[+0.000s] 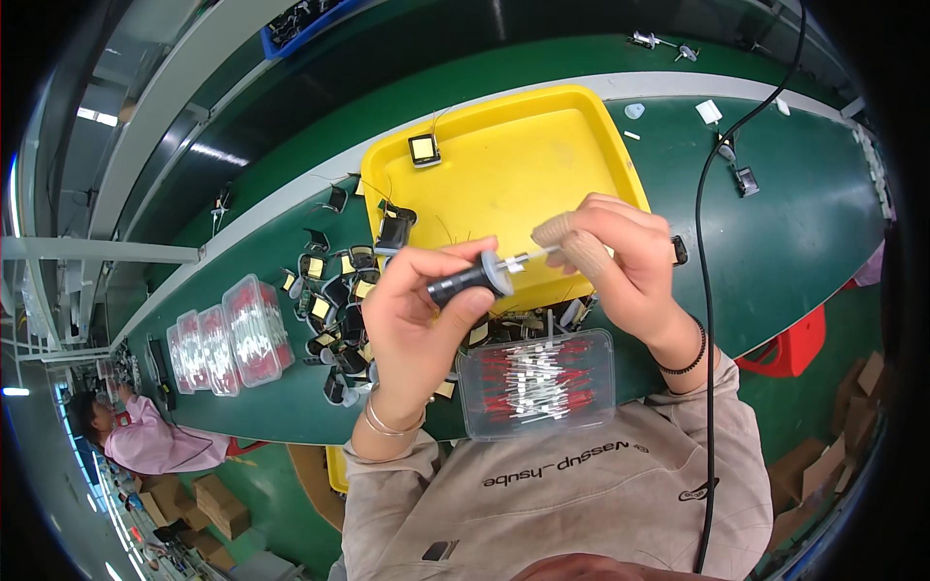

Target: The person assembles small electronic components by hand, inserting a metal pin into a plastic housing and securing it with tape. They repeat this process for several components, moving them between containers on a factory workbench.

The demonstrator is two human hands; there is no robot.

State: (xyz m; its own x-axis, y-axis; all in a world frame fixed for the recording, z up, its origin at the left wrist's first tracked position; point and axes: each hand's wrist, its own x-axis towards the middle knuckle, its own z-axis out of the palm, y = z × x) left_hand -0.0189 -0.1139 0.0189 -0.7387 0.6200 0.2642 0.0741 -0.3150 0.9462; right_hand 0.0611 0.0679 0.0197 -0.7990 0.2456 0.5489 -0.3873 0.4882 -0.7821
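— Gripping what, the left hand [421, 315]?
— A black cylinder [472, 281], lying crosswise, tip aiming right. The right hand [620, 266] (fingertips taped) is pinching a thin white tube [528, 258] at that tip, above the clear box [538, 382], yellow tray [581, 121] beyond.

Clear plastic box [538, 384] (red-and-white parts inside) nearest; three more boxes [228, 336] left.

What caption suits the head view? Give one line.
Left hand grips a black cylindrical part while right hand pinches its thin lead above a yellow tray.
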